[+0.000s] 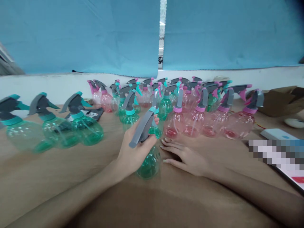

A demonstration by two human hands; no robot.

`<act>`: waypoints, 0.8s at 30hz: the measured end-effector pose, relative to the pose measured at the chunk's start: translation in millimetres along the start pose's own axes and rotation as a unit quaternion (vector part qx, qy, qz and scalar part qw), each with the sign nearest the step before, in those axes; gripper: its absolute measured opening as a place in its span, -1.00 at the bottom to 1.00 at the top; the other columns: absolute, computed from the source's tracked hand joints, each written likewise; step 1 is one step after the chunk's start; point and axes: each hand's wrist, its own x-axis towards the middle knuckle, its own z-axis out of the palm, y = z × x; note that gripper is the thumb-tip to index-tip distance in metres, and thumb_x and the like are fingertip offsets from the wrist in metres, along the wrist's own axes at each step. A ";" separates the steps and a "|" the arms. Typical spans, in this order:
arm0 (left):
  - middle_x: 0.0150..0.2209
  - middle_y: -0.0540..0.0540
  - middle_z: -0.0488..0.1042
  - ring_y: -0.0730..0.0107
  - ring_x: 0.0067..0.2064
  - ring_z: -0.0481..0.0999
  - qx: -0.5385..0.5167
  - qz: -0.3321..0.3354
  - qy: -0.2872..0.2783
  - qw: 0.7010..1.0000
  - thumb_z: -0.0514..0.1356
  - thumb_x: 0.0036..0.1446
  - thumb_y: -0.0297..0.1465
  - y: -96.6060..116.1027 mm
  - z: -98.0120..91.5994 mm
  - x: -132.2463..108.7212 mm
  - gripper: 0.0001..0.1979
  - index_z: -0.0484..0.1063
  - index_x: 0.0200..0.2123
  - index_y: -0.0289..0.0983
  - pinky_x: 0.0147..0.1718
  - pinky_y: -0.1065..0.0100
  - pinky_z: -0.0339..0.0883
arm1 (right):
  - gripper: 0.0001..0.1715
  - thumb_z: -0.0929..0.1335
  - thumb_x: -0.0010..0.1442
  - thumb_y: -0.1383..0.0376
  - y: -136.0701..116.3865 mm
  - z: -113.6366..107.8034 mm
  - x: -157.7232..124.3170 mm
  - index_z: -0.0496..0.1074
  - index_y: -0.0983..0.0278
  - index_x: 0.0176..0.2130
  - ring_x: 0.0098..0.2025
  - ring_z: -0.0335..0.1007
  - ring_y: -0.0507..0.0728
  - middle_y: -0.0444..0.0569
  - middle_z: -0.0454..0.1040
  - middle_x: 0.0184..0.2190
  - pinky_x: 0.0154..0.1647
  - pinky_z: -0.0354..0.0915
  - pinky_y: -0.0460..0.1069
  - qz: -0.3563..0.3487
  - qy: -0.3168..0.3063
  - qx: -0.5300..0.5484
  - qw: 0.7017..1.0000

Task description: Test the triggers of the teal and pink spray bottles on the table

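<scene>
My left hand (133,152) is wrapped round the neck of a green spray bottle (149,166), just below its grey trigger head. The bottle stands upright at the middle of the table, its round clear body showing below my fingers. My right hand (187,156) rests on the tabletop to the right of it, fingers stretched out and holding nothing. Beyond my right fingertips stands a pink spray bottle (173,126) with a grey head and pink collar. Another green spray bottle (155,128) is partly hidden behind my left hand.
Three green spray bottles (86,129) stand in a row at the left. Several pink and green ones (166,106) crowd the back. At the right are a white box (277,134), a white mouse (294,123) and a brown cardboard box (280,101). Blue cloth (83,38) hangs behind.
</scene>
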 end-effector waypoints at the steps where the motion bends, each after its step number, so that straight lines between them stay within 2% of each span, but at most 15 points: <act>1: -0.40 0.08 0.43 0.39 -0.42 0.39 -0.006 0.000 -0.005 1.000 0.08 0.00 -0.52 -0.1 -0.6 -0.2 -0.62 0.35 -0.10 -0.08 -0.37 0.38 0.26 | -0.37 0.21 0.25 0.01 -0.2 -0.1 0.1 0.17 0.23 0.21 0.24 0.08 0.20 0.02 0.20 0.20 0.22 0.08 0.19 0.000 0.000 0.001 1.000; 6: -0.48 0.10 0.38 0.42 -0.48 0.35 -0.034 -0.006 -0.039 0.999 0.07 0.00 -0.52 1.7 -4.9 -1.0 -0.69 0.37 -0.16 -0.13 -0.42 0.38 0.23 | -0.37 0.20 0.26 0.01 -0.6 -0.4 0.4 0.17 0.25 0.21 0.24 0.07 0.19 0.01 0.20 0.21 0.23 0.08 0.17 0.000 -0.001 -0.004 1.000; 12: -0.36 0.04 0.43 0.33 -0.29 0.44 -0.063 -0.007 -0.047 0.997 0.08 -0.02 -0.50 6.5 -8.1 0.4 -0.82 0.34 -0.31 -0.16 -0.29 0.35 0.34 | -0.36 0.20 0.26 0.01 -0.1 -0.3 0.3 0.16 0.26 0.21 0.25 0.05 0.18 0.02 0.17 0.22 0.24 0.05 0.17 -0.002 -0.004 -0.006 1.000; 17: -0.37 0.02 0.44 0.29 -0.27 0.46 -0.055 -0.019 -0.052 0.997 0.08 -0.02 -0.49 8.0 -9.7 0.8 -0.84 0.36 -0.35 -0.16 -0.29 0.31 0.38 | -0.37 0.21 0.25 0.01 0.2 0.3 0.2 0.16 0.23 0.21 0.24 0.07 0.19 0.01 0.19 0.21 0.23 0.07 0.18 -0.002 -0.001 -0.005 1.000; 19: -0.34 0.03 0.46 0.30 -0.27 0.47 -0.041 -0.020 -0.051 0.998 0.08 -0.01 -0.50 7.4 -9.4 0.5 -0.82 0.37 -0.33 -0.15 -0.26 0.30 0.38 | -0.38 0.22 0.25 0.02 0.6 0.7 -0.2 0.16 0.21 0.21 0.24 0.08 0.20 0.01 0.20 0.21 0.22 0.08 0.19 -0.007 0.005 -0.001 1.000; 24: -0.27 0.03 0.49 0.31 -0.31 0.48 -0.012 -0.014 -0.021 1.000 0.08 0.01 -0.49 3.6 -3.9 -0.9 -0.66 0.35 -0.12 -0.10 -0.24 0.28 0.37 | -0.39 0.23 0.25 0.03 1.2 0.9 -0.5 0.16 0.20 0.21 0.23 0.08 0.22 0.02 0.21 0.20 0.21 0.10 0.21 -0.008 0.009 0.010 1.000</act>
